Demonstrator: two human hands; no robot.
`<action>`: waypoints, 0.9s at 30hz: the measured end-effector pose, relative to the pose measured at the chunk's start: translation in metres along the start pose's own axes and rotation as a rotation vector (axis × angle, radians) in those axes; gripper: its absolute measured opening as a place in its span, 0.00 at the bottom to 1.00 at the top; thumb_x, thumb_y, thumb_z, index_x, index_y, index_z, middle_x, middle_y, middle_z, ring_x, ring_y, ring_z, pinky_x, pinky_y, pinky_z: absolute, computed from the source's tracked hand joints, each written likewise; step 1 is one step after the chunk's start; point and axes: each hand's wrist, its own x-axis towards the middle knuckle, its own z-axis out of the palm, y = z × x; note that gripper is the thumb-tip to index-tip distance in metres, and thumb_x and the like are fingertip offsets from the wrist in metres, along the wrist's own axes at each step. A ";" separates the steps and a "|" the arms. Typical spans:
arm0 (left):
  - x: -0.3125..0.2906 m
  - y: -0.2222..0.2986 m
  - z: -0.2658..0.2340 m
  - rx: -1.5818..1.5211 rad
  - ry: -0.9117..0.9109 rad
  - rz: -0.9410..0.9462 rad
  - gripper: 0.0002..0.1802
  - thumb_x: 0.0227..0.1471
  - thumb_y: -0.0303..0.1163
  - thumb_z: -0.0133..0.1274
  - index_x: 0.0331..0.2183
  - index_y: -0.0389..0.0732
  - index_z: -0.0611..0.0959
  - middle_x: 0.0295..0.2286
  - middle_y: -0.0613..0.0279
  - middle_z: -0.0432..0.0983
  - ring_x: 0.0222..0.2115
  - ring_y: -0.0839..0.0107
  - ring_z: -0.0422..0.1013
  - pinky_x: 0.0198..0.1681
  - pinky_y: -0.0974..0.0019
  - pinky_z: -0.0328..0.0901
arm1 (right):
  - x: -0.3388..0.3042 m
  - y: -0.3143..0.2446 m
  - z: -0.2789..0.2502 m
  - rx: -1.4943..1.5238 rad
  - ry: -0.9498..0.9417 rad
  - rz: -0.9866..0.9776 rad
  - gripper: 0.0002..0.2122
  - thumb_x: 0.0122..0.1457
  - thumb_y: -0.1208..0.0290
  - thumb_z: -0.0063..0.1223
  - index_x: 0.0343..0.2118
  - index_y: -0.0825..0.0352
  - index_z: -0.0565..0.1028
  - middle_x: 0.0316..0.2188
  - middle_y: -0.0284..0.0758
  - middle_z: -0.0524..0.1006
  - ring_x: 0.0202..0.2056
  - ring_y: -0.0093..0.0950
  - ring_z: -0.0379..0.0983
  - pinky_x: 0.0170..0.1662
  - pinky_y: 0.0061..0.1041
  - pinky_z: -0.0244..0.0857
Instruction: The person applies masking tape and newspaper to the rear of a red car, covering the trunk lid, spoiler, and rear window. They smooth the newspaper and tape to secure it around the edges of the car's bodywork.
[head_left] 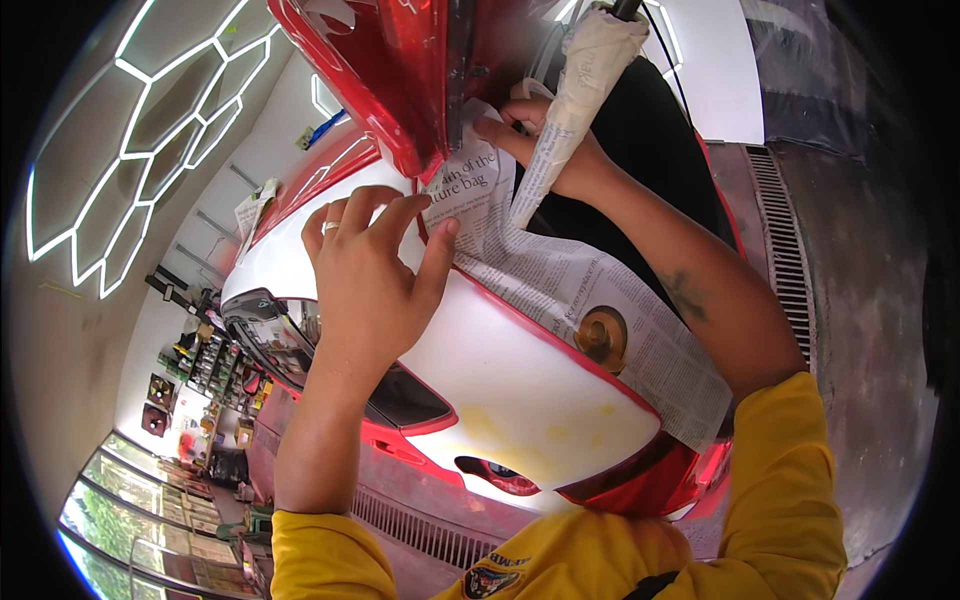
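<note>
A sheet of newspaper point(640, 310) lies along the car's rear side panel, partly over a dark opening. My right hand point(545, 125) is at its upper end, thumb and fingers closed at the paper, with a pale curved band behind the fingers that I cannot make out. My left hand point(375, 265) is raised over the white panel point(510, 370), fingers curved and apart, holding nothing; its fingertips are near the paper's left edge. Beside my right hand slants a rod wrapped in newspaper and tape point(580, 100). A golden-brown round shape point(602, 338) shows on the sheet; I cannot tell whether it is printed.
A raised red car panel point(390, 80) hangs above my left hand. The car has a red tail light point(620, 470) and a side window point(408, 395). Floor grates point(785, 240) run beside it. Shelves with supplies point(210, 365) stand at the left, under hexagonal lights.
</note>
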 end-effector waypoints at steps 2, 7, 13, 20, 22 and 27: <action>0.001 0.004 0.010 -0.071 -0.006 0.140 0.16 0.54 0.36 0.67 0.42 0.38 0.90 0.40 0.55 0.82 0.42 0.55 0.77 0.57 0.47 0.65 | -0.003 0.005 0.005 -0.145 0.065 0.050 0.17 0.70 0.59 0.61 0.30 0.68 0.84 0.34 0.36 0.79 0.36 0.31 0.72 0.42 0.32 0.67; 0.020 -0.002 0.033 -0.153 -0.064 0.436 0.15 0.54 0.30 0.63 0.43 0.35 0.89 0.43 0.54 0.83 0.48 0.53 0.77 0.55 0.53 0.69 | -0.001 0.019 0.035 -0.350 0.251 -0.024 0.16 0.55 0.56 0.71 0.34 0.65 0.82 0.32 0.40 0.82 0.39 0.46 0.79 0.46 0.46 0.71; 0.031 -0.003 0.042 0.013 -0.245 0.524 0.19 0.61 0.42 0.61 0.43 0.35 0.89 0.45 0.53 0.83 0.60 0.54 0.72 0.63 0.46 0.59 | 0.005 0.015 0.003 -0.488 0.125 0.113 0.22 0.53 0.54 0.74 0.42 0.66 0.81 0.38 0.40 0.83 0.43 0.41 0.81 0.48 0.40 0.75; 0.029 0.011 0.058 0.036 -0.306 0.336 0.26 0.63 0.47 0.62 0.53 0.36 0.86 0.57 0.47 0.80 0.67 0.48 0.67 0.69 0.33 0.52 | -0.077 -0.013 -0.070 0.189 -0.148 0.342 0.21 0.63 0.48 0.70 0.42 0.65 0.84 0.34 0.35 0.74 0.36 0.28 0.70 0.40 0.30 0.63; 0.028 0.012 0.059 -0.060 -0.279 0.297 0.33 0.61 0.47 0.64 0.59 0.36 0.81 0.56 0.46 0.81 0.66 0.48 0.68 0.70 0.35 0.51 | -0.093 -0.051 -0.086 -0.039 -0.341 0.187 0.19 0.61 0.51 0.73 0.40 0.65 0.84 0.37 0.35 0.76 0.37 0.30 0.74 0.42 0.32 0.67; 0.012 -0.005 0.004 -0.292 -0.134 0.280 0.31 0.57 0.44 0.68 0.57 0.37 0.84 0.50 0.48 0.84 0.59 0.50 0.75 0.68 0.43 0.57 | -0.105 -0.092 -0.109 -0.299 -0.175 0.461 0.27 0.57 0.50 0.75 0.55 0.56 0.79 0.45 0.37 0.80 0.39 0.34 0.82 0.46 0.37 0.75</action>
